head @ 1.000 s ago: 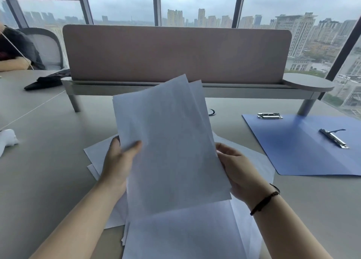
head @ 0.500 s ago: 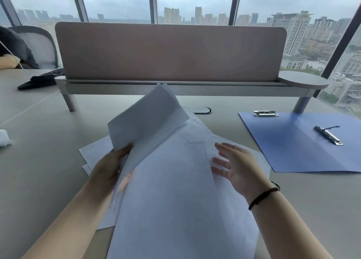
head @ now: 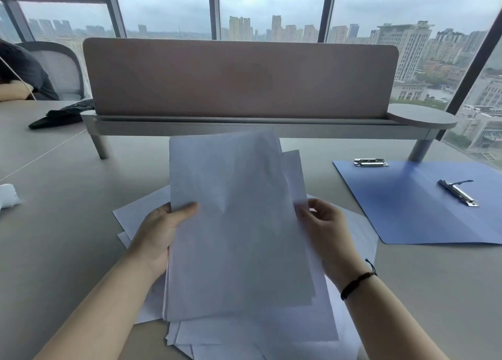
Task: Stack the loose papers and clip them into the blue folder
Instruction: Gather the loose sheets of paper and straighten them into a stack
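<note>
Half a second ago my left hand was peeling sheets up and my right lay flat and open on the pile; now both have raised a sheaf upright between them.

Ahead, the desk [head: 407, 291] runs to a partition screen [head: 239, 77] at its far edge. The blue folder [head: 423, 204] lies open toward the far right edge, well apart from the sheets, its long axis across me. The held sheaf of papers [head: 236, 224] stands tilted with its long axis away from me, over loose papers [head: 350, 240] fanned unevenly at the near edge. My left hand [head: 157, 234] grips the sheaf's left edge, thumb in front; my right hand [head: 326, 229] pinches a slipped sheet at the right edge and is nearer the folder. Its spring clip [head: 457, 192] sits inside, a second clip [head: 370, 162] at its far corner. Nothing blocks the way rightward. I judge the squaring unfinished.
</note>
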Demonstrator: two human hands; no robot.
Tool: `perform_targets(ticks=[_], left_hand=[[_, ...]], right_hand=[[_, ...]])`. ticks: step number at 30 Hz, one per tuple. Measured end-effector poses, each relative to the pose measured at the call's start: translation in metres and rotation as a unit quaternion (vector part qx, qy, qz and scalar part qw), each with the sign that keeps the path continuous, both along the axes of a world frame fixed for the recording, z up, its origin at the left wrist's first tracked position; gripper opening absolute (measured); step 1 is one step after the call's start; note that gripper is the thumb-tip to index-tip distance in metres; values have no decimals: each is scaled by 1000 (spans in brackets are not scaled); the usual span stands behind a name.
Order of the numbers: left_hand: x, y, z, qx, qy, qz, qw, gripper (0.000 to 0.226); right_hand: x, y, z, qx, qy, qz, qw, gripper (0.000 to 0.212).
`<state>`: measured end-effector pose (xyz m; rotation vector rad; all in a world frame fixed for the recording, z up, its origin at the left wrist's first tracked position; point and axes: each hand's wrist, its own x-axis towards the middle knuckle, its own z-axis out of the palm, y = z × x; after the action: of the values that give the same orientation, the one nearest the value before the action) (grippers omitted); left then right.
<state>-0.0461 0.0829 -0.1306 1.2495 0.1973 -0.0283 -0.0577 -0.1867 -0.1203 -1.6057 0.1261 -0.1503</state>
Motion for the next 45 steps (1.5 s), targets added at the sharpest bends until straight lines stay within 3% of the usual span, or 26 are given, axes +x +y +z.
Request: perform_targets(ticks=[7,10,13,15,18,23,27,30,33,37,39,41,43,45], left_hand=[[-8,-22,-1,96,-72,-18,993,27],[-9,-28,-6,160,-114,-10,980,48],[-8,-26,-8,159,-132,-6,978,68],[-7,-25,-5,134,-137,15,981,62],[-8,-21,3,65,-125,45,989,42],[-16,-20,20,-11,-114,-25,993,31],[-23,-26,23,33,-169,-16,985,24],[-27,-27,23,50,-176,-3,983,27],[-26,-34,17,79,-133,2,988,5],[-22,-36,11,183,-121,29,975,14],[-17,-32,11,170,-122,84,974,14],[-11,-25,12,101,-87,151,980,11],[-6,-17,12,26,-29,170,985,14],[-4,-10,10,-72,0,134,988,18]], right_hand=[[-4,-1,9,168,41,14,985,20],[-3,-2,6,181,67,16,981,36],[-1,-5,5,188,99,54,976,46],[-3,-3,6,177,103,105,973,32],[-8,4,3,59,76,144,985,13],[-9,7,14,76,-65,76,992,19],[-13,8,18,84,-138,83,983,19],[-16,11,15,94,-110,135,980,18],[-15,14,4,67,-69,147,985,23],[-14,18,2,30,-47,143,988,26],[-9,13,3,-15,-60,108,992,35],[-1,1,0,-162,-55,42,984,68],[1,-11,-1,-397,22,7,917,92],[0,-16,-3,-552,90,25,829,108]])
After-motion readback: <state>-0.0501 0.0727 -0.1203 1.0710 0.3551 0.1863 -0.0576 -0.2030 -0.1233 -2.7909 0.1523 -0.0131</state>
